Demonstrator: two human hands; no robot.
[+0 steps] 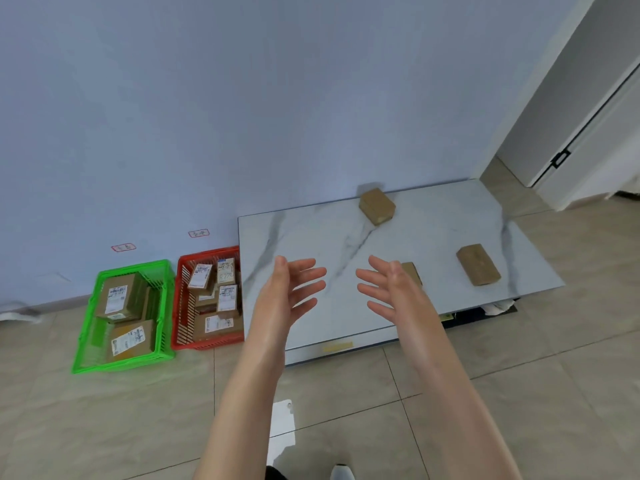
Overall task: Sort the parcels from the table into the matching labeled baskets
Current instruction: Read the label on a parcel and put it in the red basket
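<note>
Lying well apart on the glossy, grey-veined marble-look table [311, 233] are three plain brown cardboard parcels: a blocky parcel [376, 206] near the far edge, a flat oblong parcel [478, 265] at the right, and a third parcel [412, 271] partly hidden behind the right hand [388, 292]. That hand and the left hand [287, 292] are hovering above the table, palms facing, fingers spread, holding nothing. On the tiled floor to the table's left, a green basket [135, 265] and a red basket [181, 306], both of latticed plastic, are holding white-labelled boxes.

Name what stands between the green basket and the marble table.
The red basket, holding parcels, stands between the green basket and the table, per the head view.
</note>
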